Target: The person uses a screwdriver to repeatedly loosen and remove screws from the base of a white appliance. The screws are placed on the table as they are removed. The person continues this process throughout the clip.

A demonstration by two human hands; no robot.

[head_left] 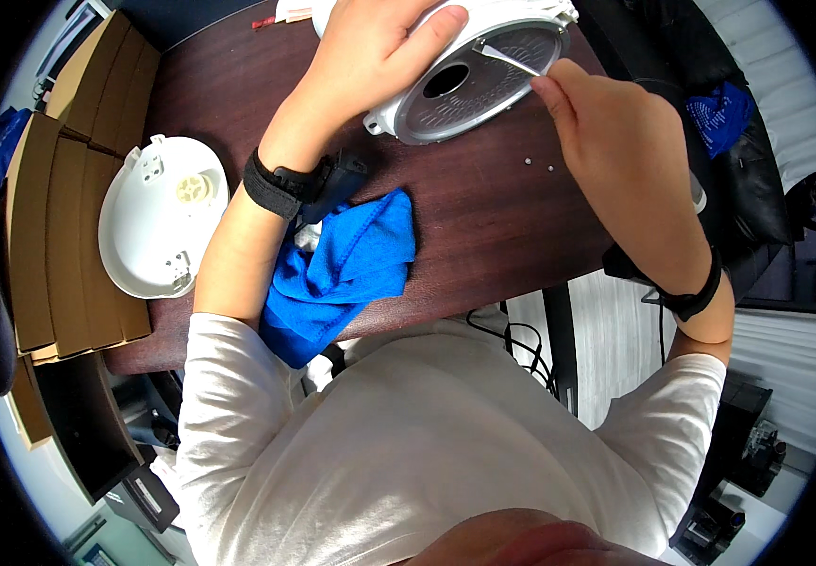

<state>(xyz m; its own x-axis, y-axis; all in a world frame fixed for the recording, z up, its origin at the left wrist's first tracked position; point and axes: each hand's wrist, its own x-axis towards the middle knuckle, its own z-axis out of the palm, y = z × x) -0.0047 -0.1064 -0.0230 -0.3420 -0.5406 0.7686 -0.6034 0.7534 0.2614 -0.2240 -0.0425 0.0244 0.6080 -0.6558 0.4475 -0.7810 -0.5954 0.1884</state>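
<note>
A white round appliance housing (519, 13) stands tilted at the far edge of the table, partly out of the picture. Its grey disc (479, 104) has fine slots and a dark hole in the middle. My left hand (375, 47) holds the housing from the left, thumb along its rim, the other fingertips cut off at the top. Between the thumb and fingers of my right hand (615, 118) is a thin white tool (516, 61), its wider tip against the disc's upper part. Whether that tip has bristles I cannot tell. Two tiny screws (528, 161) lie below my right hand.
At the left, a white oval cover (148, 236) lies inside up beside stacked cardboard boxes (73, 236). A crumpled blue cloth (351, 250) hangs over the near edge of the dark wooden table (483, 217). Black cables (530, 349) run below it. A black seat (748, 198) is at the right.
</note>
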